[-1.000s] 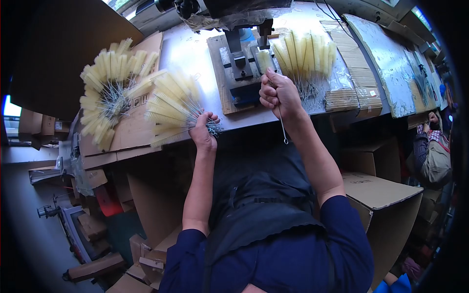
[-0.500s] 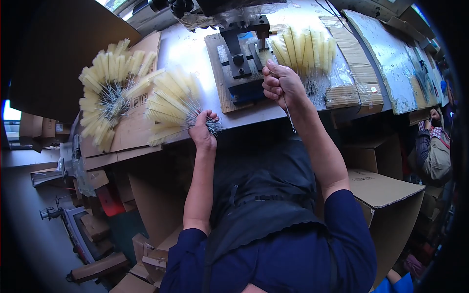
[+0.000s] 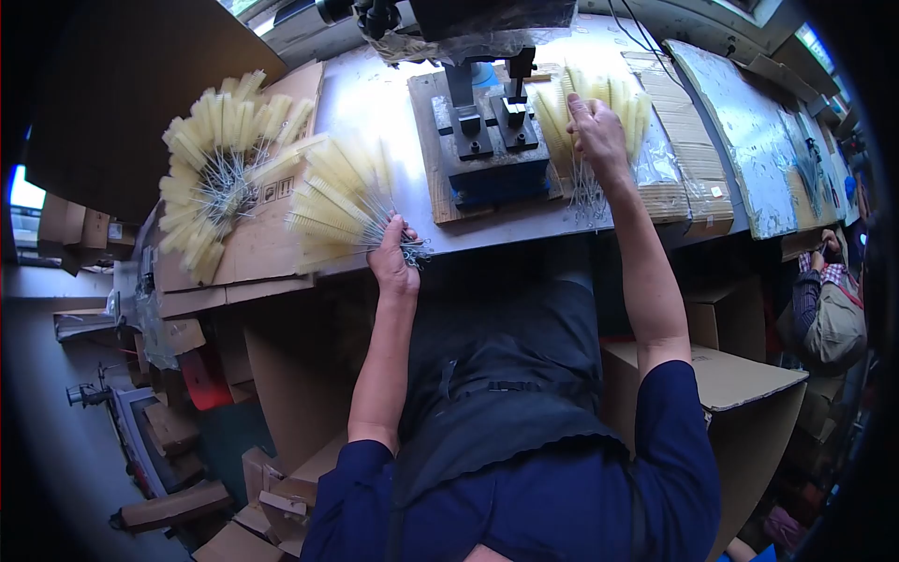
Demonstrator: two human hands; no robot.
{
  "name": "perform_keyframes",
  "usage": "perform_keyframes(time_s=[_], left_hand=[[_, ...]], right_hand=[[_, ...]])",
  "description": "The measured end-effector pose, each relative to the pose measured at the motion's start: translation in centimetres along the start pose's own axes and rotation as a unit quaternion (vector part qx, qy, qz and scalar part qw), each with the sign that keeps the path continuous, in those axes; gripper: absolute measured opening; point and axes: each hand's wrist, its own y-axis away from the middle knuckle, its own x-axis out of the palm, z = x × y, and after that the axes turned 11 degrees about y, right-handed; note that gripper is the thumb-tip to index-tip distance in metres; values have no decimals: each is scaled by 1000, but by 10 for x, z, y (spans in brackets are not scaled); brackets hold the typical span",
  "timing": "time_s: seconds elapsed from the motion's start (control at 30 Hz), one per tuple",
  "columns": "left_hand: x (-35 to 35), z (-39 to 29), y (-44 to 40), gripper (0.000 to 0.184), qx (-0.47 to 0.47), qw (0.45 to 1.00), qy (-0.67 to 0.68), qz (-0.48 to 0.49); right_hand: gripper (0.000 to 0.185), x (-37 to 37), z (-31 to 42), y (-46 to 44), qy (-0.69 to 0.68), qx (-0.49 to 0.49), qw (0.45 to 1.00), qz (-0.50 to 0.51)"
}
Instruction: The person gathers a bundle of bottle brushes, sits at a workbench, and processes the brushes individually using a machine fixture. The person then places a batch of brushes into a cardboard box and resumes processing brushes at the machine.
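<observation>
My left hand is closed round the twisted wire stems of a bundle of bottle brushes. Their pale yellow bristles fan out to the left, and the looped wire ends poke out to the right of my fist. My right hand is over another pile of bottle brushes, to the right of a dark metal press fixture. Its fingers are curled in among the bristles; whether a brush is between them is hidden. Wire stems of that pile hang below the hand.
A large ring-shaped heap of brushes lies on flattened cardboard at the left. Cardboard strips are on the right of the bench. Below stands an open carton. Another person is at the far right.
My right hand has moved from in front of the fixture, where it held a brush with its wire hanging down, rightward onto the right pile. The left hand still grips its bundle.
</observation>
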Motion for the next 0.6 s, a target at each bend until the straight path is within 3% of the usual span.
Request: perform_keyframes(time_s=[0.1,0.17,0.2,0.27,0.3,0.33,0.43,0.47,0.5,0.6], left_hand=[[1,-5,11,15,-16,999,15,36],[8,-11,23,15,-32,998,29,45],[10,-12,28,16,-31,997,29,61],[13,-15,39,16,-21,996,18,85],[15,-13,46,16,-21,995,14,101],[18,-13,52,15,-22,994,6,109],[15,-10,69,15,-55,989,-28,132],[21,-13,79,16,-56,986,-55,148],[22,-12,85,17,-66,984,-63,155],[22,-8,96,19,-90,979,-64,172]], right_hand=[[35,24,-6,7,51,-145,946,-285],[30,33,5,30,-15,-229,915,-333],[23,41,15,49,-123,-179,940,-263],[15,67,29,82,-230,-201,941,-142],[15,69,48,105,-250,-165,954,-32],[22,87,51,111,-180,-197,964,-6],[44,125,68,123,-155,-176,967,96],[45,127,79,121,-191,-139,951,200],[33,125,85,125,-248,-114,933,236],[34,140,84,126,-304,-67,924,223]])
